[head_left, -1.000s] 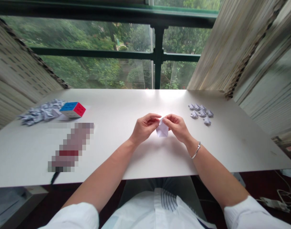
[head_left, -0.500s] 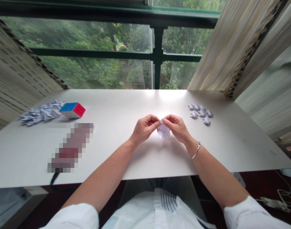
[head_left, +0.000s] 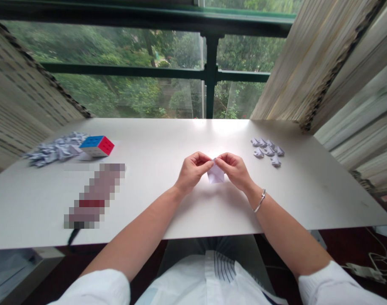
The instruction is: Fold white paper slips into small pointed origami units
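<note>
A small white piece of folded paper (head_left: 216, 174) is held just above the white table (head_left: 142, 203), its lower part hanging toward me. My left hand (head_left: 194, 168) pinches its upper left edge between thumb and forefinger. On the opposite side, my right hand (head_left: 234, 169) pinches the upper right edge, with the thumb tips almost meeting. The fingertips hide the paper's top edge. Several small folded paper pieces (head_left: 269, 151) lie grouped beyond my right hand.
At the far left, a heap of folded paper pieces (head_left: 53, 150) lies beside a blue, red and white puzzle cube (head_left: 96, 146). Nearer me is a blurred-out long object (head_left: 95, 197) with a black strap. Curtains (head_left: 285, 63) flank the window behind the table.
The paper has tilted slightly, its lower edge shifting a little to the left. Both hands keep their pinch and have barely moved.
</note>
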The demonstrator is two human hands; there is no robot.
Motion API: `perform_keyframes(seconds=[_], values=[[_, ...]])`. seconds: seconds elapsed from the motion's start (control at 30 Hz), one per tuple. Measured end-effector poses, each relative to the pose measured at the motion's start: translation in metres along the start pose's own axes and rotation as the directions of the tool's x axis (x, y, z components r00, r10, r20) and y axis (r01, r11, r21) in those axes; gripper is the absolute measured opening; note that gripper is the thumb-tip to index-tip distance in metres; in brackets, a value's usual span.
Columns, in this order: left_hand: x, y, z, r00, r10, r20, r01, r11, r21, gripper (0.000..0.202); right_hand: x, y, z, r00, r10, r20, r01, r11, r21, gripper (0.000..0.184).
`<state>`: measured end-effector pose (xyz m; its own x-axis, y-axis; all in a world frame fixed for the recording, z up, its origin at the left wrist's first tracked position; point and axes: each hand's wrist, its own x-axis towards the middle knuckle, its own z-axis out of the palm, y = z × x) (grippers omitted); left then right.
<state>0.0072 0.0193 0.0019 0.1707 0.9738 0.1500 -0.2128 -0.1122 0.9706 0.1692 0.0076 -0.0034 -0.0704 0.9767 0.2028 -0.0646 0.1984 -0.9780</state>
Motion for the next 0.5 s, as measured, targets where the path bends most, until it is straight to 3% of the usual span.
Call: perform_keyframes(seconds=[0.27,0.5], values=[[0.001,0.000,0.000,1.000,-0.004,0.026,0.006,0.998,-0.058,0.028,0.001,0.004,-0.002,0.998,-0.050,-0.022,0.048,0.996,-0.073,0.033],[0.004,0.014,-0.013,0.970,-0.058,0.234,0.052,0.998,0.031,0.025,0.000,-0.005,-0.004,1.000,-0.021,0.001,0.021,0.999,-0.024,0.033]])
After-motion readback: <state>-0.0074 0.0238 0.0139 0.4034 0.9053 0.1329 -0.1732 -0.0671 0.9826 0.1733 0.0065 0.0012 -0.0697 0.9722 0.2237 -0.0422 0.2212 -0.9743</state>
